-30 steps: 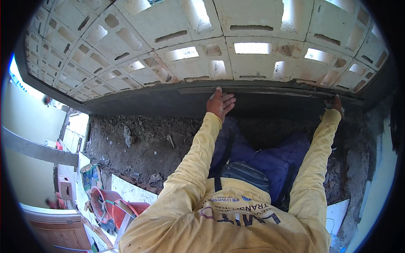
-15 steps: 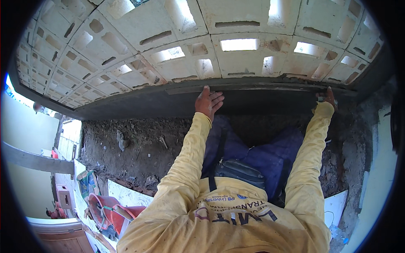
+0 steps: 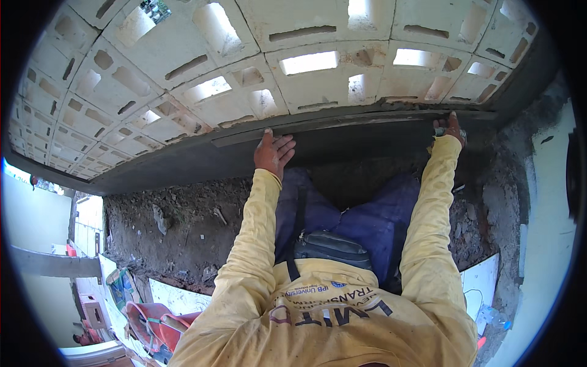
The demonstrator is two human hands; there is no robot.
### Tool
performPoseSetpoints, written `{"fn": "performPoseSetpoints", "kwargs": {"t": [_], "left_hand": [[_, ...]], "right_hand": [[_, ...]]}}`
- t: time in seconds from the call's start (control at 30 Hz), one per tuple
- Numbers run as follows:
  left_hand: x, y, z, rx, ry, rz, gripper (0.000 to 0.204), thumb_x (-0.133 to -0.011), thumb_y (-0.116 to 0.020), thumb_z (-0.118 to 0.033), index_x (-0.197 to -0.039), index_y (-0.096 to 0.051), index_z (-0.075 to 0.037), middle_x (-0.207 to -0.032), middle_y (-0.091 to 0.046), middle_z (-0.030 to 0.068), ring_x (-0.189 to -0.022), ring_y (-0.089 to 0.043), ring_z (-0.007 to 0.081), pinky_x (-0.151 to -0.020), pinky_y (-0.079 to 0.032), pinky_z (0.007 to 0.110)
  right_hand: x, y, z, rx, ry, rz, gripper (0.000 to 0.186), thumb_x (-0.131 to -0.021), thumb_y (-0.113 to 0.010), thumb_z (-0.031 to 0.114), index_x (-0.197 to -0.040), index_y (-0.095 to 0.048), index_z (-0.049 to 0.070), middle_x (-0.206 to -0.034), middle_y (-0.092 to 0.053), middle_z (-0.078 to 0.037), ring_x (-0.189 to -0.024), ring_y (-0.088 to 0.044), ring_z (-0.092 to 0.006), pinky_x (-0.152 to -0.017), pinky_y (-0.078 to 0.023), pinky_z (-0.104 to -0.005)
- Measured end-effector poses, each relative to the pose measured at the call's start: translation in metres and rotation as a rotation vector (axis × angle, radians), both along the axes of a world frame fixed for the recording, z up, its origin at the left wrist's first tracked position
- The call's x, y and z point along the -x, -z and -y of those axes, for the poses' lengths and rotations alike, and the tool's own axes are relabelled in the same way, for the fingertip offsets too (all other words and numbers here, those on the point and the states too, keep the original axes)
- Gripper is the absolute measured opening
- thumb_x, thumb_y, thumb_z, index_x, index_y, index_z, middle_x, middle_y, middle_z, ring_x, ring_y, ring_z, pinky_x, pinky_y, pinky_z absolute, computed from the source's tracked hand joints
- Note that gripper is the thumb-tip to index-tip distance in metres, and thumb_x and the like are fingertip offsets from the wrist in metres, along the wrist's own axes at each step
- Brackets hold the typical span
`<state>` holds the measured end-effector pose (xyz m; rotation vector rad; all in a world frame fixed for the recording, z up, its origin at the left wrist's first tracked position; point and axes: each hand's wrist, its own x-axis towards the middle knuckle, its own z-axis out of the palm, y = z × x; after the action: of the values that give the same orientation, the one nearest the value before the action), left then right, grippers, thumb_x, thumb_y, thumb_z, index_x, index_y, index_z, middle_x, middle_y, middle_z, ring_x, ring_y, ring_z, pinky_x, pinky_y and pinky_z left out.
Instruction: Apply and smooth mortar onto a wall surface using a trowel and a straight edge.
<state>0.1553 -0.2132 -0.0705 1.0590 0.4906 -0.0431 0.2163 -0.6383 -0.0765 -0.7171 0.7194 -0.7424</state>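
Your left hand (image 3: 273, 151), fingers spread, and right hand (image 3: 449, 131), grip unclear, touch a long strip (image 3: 367, 120), well apart, below the block wall (image 3: 324, 85); it looks stiff, light, best held towards both ends.

Block wall (image 3: 330, 85): cut off by the upper edge; glare hides what lies behind its holes.
Strip (image 3: 361, 120): partly covered by the right hand (image 3: 451, 129).
Shirt (image 3: 342, 336): runs off the lower edge.
Trousers (image 3: 388, 229): partly hidden by the shirt and pouch (image 3: 333, 248).
Buckets (image 3: 145, 313): one partly behind the left sleeve (image 3: 244, 263).
Red thing, lower right (image 3: 481, 342): too small to name.
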Motion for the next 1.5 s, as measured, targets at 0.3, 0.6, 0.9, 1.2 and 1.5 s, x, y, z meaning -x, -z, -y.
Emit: {"fn": "performPoseSetpoints", "kwargs": {"t": [0.3,0.6,0.9,1.2,1.5], "left_hand": [[0.0,0.003,0.0,-0.018,0.028,-0.028,0.055,-0.084,-0.052,-0.051,-0.104,-0.047,0.0,-0.096,-0.063,0.0143,-0.084,-0.062,0.0228,-0.073,-0.049,0.033],[-0.001,0.003,0.003,-0.048,0.015,-0.04,0.056,-0.085,-0.051,-0.052,-0.105,-0.047,0.0,-0.095,-0.063,0.0142,-0.082,-0.062,0.0222,-0.07,-0.049,0.032],[-0.004,0.002,-0.003,-0.059,0.028,-0.018,0.054,-0.086,-0.05,-0.051,-0.104,-0.046,0.0,-0.096,-0.063,0.0134,-0.084,-0.061,0.0227,-0.072,-0.049,0.032],[0.001,0.006,-0.002,-0.094,0.035,-0.01,0.058,-0.084,-0.052,-0.054,-0.11,-0.047,-0.002,-0.108,-0.059,0.0129,-0.097,-0.057,0.0228,-0.081,-0.046,0.034],[-0.005,0.019,-0.008,-0.065,0.106,0.024,0.059,-0.084,-0.052,-0.055,-0.111,-0.046,-0.003,-0.105,-0.061,0.0105,-0.093,-0.059,0.0201,-0.079,-0.048,0.032]], "right_hand": [[0.008,0.0,-0.004,0.046,-0.016,-0.04,0.02,-0.075,-0.069,0.008,-0.084,-0.056,-0.004,-0.069,-0.06,-0.013,-0.052,-0.058,-0.0226,-0.043,-0.05,-0.0341],[0.005,0.016,0.002,0.056,0.023,-0.044,0.022,-0.075,-0.068,0.007,-0.086,-0.052,-0.003,-0.07,-0.06,-0.013,-0.053,-0.058,-0.0211,-0.042,-0.049,-0.033],[0.006,0.004,-0.006,0.037,0.024,-0.038,0.023,-0.075,-0.068,0.008,-0.087,-0.05,-0.002,-0.068,-0.06,-0.013,-0.05,-0.057,-0.0205,-0.042,-0.049,-0.0324],[0.005,0.007,-0.01,-0.003,0.124,0.008,0.037,-0.074,-0.07,0.007,-0.098,-0.042,0.005,-0.074,-0.058,-0.009,-0.056,-0.059,-0.02,-0.044,-0.051,-0.0336],[0.016,0.0,-0.001,-0.051,0.116,0.02,0.036,-0.075,-0.07,0.008,-0.092,-0.039,0.002,-0.076,-0.057,-0.009,-0.059,-0.059,-0.0177,-0.047,-0.051,-0.0314]]}}
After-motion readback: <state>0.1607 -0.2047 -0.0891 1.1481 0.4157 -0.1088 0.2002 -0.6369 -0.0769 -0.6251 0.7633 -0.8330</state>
